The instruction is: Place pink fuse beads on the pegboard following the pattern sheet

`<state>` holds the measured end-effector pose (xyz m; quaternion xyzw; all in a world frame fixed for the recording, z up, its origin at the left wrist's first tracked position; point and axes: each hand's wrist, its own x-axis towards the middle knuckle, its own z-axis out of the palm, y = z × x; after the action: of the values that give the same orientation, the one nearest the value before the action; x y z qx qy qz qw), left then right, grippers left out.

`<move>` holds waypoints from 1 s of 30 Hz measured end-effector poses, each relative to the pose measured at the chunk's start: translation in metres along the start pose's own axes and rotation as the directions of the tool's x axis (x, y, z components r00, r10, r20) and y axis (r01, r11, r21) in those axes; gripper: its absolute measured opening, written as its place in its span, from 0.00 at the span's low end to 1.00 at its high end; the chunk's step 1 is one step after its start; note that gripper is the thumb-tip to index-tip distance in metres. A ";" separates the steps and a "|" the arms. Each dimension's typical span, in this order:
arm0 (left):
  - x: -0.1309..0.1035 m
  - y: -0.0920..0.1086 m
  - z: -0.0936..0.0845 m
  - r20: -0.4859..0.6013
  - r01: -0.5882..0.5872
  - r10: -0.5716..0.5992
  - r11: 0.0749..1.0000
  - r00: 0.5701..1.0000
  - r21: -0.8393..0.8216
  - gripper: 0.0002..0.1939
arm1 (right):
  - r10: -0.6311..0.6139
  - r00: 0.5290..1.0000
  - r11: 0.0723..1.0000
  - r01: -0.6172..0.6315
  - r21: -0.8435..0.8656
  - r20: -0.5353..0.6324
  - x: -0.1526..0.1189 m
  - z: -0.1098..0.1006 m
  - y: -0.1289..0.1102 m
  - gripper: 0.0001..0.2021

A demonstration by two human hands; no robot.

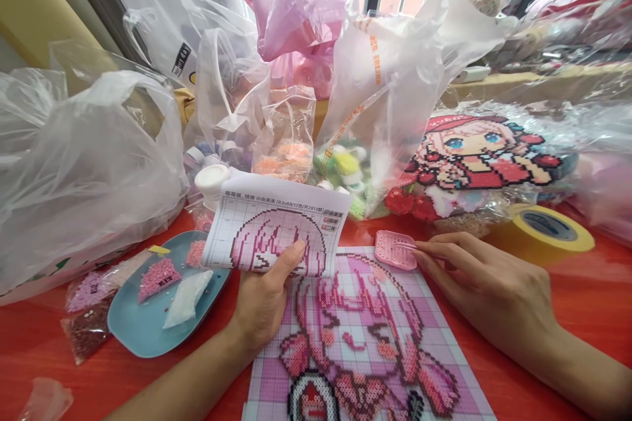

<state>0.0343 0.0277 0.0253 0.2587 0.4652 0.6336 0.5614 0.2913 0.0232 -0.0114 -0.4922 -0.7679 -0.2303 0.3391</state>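
My left hand (pixel 264 299) grips a folded paper pattern (pixel 276 220), thumb on its front, above the upper left of the pegboard. Printed on the paper is a pink-haired figure on a grid. Below lies the pegboard (pixel 355 355), where fuse beads form a pink-haired face with dark outlines. At the board's upper right edge, my right hand (pixel 486 286) pinches a pair of tweezers (pixel 407 245). The tweezer tips reach over a small pink bead tray (pixel 388 258); whether they hold a bead is too small to tell.
On the left, a blue plate (pixel 135 322) carries small bags of beads, with more bead bags (pixel 83 329) beside it. A roll of yellow tape (pixel 548 230) stands at the right. Behind it lies a finished bead figure (pixel 486 151). Plastic bags (pixel 93 151) crowd the back.
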 end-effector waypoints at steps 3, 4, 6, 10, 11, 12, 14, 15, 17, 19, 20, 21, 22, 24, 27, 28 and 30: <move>0.000 0.000 0.000 -0.001 -0.003 0.003 1.000 1.000 -0.003 0.35 | 0.005 1.000 1.000 -0.005 0.002 0.005 0.000 -0.001 0.000 0.07; 0.000 0.000 0.000 -0.002 -0.003 0.003 1.000 1.000 -0.003 0.36 | 0.005 1.000 1.000 -0.005 -0.001 0.004 0.000 -0.001 0.000 0.07; 0.000 0.000 -0.001 -0.004 -0.003 0.003 1.000 1.000 -0.004 0.37 | 0.001 1.000 1.000 -0.001 -0.006 -0.004 0.000 0.000 0.000 0.07; 0.000 0.001 0.000 -0.015 0.008 -0.008 1.000 1.000 -0.002 0.37 | -0.002 0.999 1.000 0.002 0.019 -0.042 0.002 -0.002 -0.001 0.04; -0.001 0.002 0.001 -0.019 0.009 -0.009 1.000 1.000 0.001 0.36 | 0.002 0.999 0.999 0.000 0.044 -0.053 0.003 -0.003 -0.002 0.04; -0.001 0.002 0.001 -0.022 0.009 -0.008 1.000 1.000 0.004 0.36 | 0.007 0.998 0.997 -0.002 0.077 -0.059 0.003 -0.004 -0.004 0.03; -0.001 0.001 0.001 -0.023 0.003 -0.003 1.000 1.000 0.014 0.35 | 0.009 0.999 0.989 -0.001 0.151 -0.050 0.003 -0.006 -0.009 0.03; -0.001 0.001 0.001 -0.023 -0.001 0.001 1.000 1.000 0.018 0.34 | 0.005 0.999 0.983 0.002 0.183 -0.037 0.003 -0.007 -0.012 0.03; -0.001 0.000 0.000 -0.022 -0.007 0.008 1.000 1.000 0.022 0.34 | -0.011 1.000 0.976 0.014 0.219 -0.012 0.003 -0.009 -0.018 0.02; -0.001 -0.001 -0.001 -0.019 -0.012 0.013 1.000 1.000 0.024 0.34 | -0.021 1.000 0.974 0.020 0.225 0.005 0.004 -0.010 -0.023 0.02; -0.001 -0.001 -0.001 -0.016 -0.015 0.016 1.000 1.000 0.026 0.34 | -0.025 1.000 0.974 0.021 0.224 0.012 0.004 -0.010 -0.025 0.03; -0.001 -0.002 -0.001 -0.009 -0.019 0.020 0.999 1.000 0.031 0.34 | -0.028 0.999 0.975 0.022 0.220 0.022 0.004 -0.010 -0.027 0.04; -0.001 -0.002 -0.002 -0.002 -0.025 0.025 0.999 1.000 0.038 0.33 | -0.032 0.999 0.976 0.025 0.216 0.030 0.004 -0.010 -0.028 0.04; -0.001 -0.002 -0.002 0.009 -0.036 0.036 0.998 0.999 0.053 0.33 | -0.046 0.998 0.978 0.037 0.203 0.038 0.005 -0.010 -0.029 0.04; -0.001 -0.003 -0.003 0.014 -0.040 0.040 0.997 0.999 0.060 0.33 | -0.074 0.997 0.981 0.067 0.180 0.028 0.005 -0.009 -0.029 0.03; -0.001 -0.003 -0.003 0.014 -0.038 0.037 0.997 0.999 0.060 0.33 | -0.081 0.996 0.982 0.076 0.175 0.025 0.005 -0.009 -0.029 0.03; -0.001 -0.003 -0.003 0.019 -0.036 0.035 0.998 0.999 0.060 0.33 | -0.090 0.996 0.982 0.085 0.167 0.022 0.005 -0.008 -0.030 0.03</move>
<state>0.0331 0.0257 0.0211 0.2894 0.4742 0.6268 0.5463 0.2649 0.0086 -0.0025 -0.4314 -0.8101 -0.1728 0.3574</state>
